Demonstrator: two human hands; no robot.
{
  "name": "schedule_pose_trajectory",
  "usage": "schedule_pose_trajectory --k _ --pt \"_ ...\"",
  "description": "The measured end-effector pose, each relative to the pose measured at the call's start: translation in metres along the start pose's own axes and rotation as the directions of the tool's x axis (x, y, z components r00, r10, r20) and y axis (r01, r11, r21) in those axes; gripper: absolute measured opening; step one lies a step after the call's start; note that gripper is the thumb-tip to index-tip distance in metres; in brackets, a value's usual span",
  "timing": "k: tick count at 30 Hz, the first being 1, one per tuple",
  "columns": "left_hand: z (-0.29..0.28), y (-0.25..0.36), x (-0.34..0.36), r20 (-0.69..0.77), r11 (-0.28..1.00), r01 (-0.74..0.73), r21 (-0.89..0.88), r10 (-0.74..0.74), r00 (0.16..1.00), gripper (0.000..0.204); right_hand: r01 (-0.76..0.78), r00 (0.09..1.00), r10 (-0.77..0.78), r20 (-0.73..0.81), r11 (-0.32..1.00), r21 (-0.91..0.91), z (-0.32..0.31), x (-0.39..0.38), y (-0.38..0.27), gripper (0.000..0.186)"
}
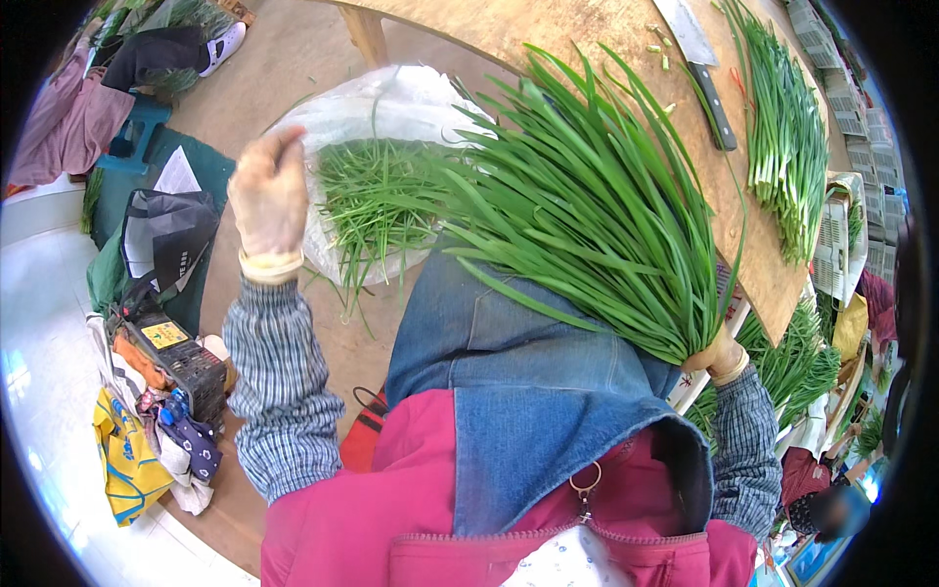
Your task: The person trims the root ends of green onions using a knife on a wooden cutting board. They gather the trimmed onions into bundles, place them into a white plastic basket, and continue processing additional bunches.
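A thick bunch of long green garlic chives (606, 225) fans out over my lap, its leaf tips toward the table. My right hand (719, 354) is closed around the bunch at its lower right end, and the leaves cover part of that hand. My left hand (269, 191) is raised at the left with its fingers curled together. Whatever it may pinch is too small to make out. Beside it, a white plastic bag (391, 93) lies open with loose green leaf scraps (377, 191) inside.
On the wooden table (606, 29) lie a knife (706, 88) with a black handle and another chive bunch (787, 147). More chives (782, 372) sit below its right edge. A black box (176, 352) and cloths stand at left. Another person's leg (161, 54) shows top left.
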State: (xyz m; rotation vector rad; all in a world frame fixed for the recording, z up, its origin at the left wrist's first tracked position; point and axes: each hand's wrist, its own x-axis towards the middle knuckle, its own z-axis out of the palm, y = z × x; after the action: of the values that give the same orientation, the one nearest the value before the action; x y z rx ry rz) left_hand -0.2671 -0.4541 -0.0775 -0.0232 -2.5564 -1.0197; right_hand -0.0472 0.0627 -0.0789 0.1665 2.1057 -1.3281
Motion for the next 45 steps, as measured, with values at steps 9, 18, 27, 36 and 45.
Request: schedule_pose_trajectory --k 9,18,27,36,45 --pt "0.005 0.042 -0.074 0.346 0.758 0.465 -0.458 -0.33 0.878 0.015 -0.027 1.0 0.027 0.007 0.942 0.335 0.012 -0.01 -0.009 0.091" --pt "0.016 0.098 -0.068 0.193 0.872 -0.143 -0.468 0.259 0.947 0.026 -0.03 0.995 -0.033 0.096 0.807 0.59 0.025 -0.017 0.001 0.098" --pt "0.052 0.132 -0.06 0.383 0.867 -0.412 -0.28 0.494 0.78 0.031 -0.031 0.994 -0.042 0.101 0.78 0.625 0.029 -0.016 0.008 0.101" --pt "0.064 0.115 -0.055 0.079 0.906 -0.272 -0.325 0.313 0.947 0.009 -0.027 0.997 -0.024 0.071 0.766 0.642 0.033 -0.015 0.001 0.102" --pt "0.04 0.102 -0.047 0.205 0.912 -0.345 -0.219 0.389 0.898 0.016 -0.032 0.995 -0.033 0.091 0.777 0.629 0.034 -0.013 0.013 0.101"
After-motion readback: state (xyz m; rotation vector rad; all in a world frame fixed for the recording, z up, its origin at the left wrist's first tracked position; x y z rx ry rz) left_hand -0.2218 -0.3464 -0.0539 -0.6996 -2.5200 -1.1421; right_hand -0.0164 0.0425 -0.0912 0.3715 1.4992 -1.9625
